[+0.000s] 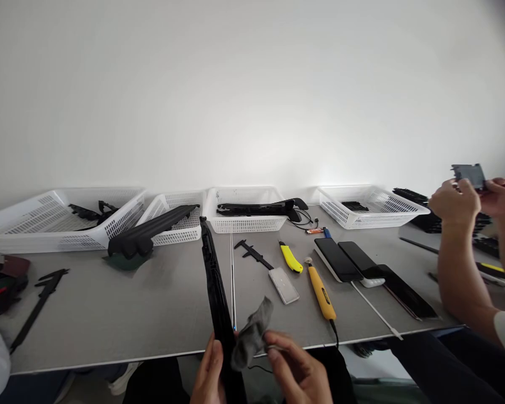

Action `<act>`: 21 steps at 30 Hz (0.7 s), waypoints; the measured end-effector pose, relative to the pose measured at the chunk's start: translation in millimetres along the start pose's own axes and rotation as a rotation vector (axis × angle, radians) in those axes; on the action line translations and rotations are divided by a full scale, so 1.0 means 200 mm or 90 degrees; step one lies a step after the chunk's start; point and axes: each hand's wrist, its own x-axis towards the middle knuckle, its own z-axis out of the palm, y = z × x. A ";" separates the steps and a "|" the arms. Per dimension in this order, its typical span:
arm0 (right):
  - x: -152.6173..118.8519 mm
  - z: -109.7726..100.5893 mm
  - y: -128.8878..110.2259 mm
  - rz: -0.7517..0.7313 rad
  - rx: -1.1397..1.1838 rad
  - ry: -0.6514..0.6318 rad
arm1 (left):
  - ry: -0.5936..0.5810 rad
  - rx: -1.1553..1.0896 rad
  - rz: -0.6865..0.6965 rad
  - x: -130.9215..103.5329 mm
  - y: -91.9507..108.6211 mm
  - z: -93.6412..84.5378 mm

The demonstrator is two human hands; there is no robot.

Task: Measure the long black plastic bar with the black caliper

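The left hand (208,373) grips a long, narrow black plastic strip (216,292) slanting over the smooth grey bench (130,314); the right hand (297,373) pinches a crumpled grey cloth (252,334) against it.

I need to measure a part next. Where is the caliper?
In the head view, the caliper lies mid-table, between the thin metal rod on its left and the yellow utility knife on its right.

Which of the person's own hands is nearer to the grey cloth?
The right. The right hand pinches the grey cloth at its lower edge. The left hand is just left of the cloth and grips the long black strip.
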 end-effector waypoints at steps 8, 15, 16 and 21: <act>0.13 -0.05 0.08 -0.127 -0.372 -0.084 | 0.003 0.117 0.181 -0.08 0.21 0.07; 0.33 -0.02 0.05 -0.191 -0.458 -0.062 | -0.020 0.142 0.203 0.05 0.25 -0.09; 0.42 0.01 0.03 -0.207 -0.474 -0.049 | -0.052 0.131 0.196 0.07 0.26 -0.09; 0.89 0.18 -0.01 -0.104 -0.728 -0.120 | -0.171 0.102 0.178 0.17 0.35 0.03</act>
